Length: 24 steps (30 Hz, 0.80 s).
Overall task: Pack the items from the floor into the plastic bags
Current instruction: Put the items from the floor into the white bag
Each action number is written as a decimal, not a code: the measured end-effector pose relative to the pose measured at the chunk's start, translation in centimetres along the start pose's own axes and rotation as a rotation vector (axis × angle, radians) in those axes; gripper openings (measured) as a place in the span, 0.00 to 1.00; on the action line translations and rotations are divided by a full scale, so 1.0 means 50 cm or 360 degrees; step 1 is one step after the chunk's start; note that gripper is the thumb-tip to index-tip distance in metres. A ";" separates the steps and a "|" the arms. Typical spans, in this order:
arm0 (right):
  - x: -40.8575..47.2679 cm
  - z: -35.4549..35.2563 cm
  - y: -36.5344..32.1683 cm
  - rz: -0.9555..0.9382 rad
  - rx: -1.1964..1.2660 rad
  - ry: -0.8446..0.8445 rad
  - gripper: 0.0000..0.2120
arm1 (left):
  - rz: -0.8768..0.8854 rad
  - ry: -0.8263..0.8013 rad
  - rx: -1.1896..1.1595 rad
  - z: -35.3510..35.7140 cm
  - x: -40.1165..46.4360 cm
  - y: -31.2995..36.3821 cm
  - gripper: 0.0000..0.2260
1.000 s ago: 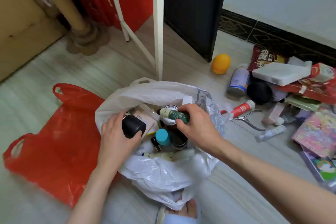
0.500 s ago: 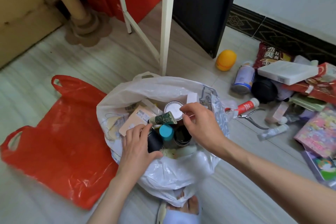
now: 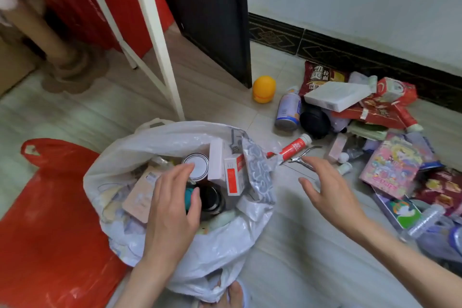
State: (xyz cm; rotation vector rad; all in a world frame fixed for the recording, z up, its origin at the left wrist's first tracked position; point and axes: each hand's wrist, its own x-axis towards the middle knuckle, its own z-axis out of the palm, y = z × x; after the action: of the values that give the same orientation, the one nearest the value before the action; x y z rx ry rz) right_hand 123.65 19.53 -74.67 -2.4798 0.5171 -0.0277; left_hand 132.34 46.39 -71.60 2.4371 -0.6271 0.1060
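A white plastic bag stands open on the floor, holding a tin can, a white and red box, a dark jar and a beige packet. My left hand reaches into the bag's mouth, fingers spread over a teal-capped item; I cannot see anything gripped. My right hand hovers open over the floor to the right of the bag, just below the metal nippers and a red tube. A flat red plastic bag lies to the left.
A pile of items lies at right: spray can, orange egg-shaped container, black round object, white box, red snack packs, colourful books. A white frame leg and a dark door stand behind the bag. A foot shows below.
My right hand let go of the green tube inside the bag and moved right, out over the floor. My left hand put the black jar down in the bag and stays there.
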 end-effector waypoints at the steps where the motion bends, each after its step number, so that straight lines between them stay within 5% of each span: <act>1: -0.001 -0.008 0.024 0.0061 -0.0012 0.0008 0.19 | 0.0093 -0.0030 0.0006 0.023 0.023 0.029 0.18; 6: 0.011 -0.018 0.094 0.0151 -0.0153 -0.0052 0.20 | 0.0389 -0.0330 0.0125 0.153 0.107 0.125 0.20; 13: 0.043 0.038 0.192 0.0112 -0.0374 -0.0119 0.17 | 0.0382 -0.0854 0.0249 0.344 0.198 0.166 0.22; 24: 0.046 0.051 0.268 -0.0005 -0.1072 -0.0206 0.10 | 0.0390 -0.0913 0.0826 0.473 0.242 0.169 0.13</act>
State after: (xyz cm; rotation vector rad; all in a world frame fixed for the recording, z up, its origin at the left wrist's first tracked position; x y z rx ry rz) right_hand 121.35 10.14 -84.54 -3.1047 0.5278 0.3595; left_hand 137.46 21.69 -83.45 2.8883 -1.2836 -0.3951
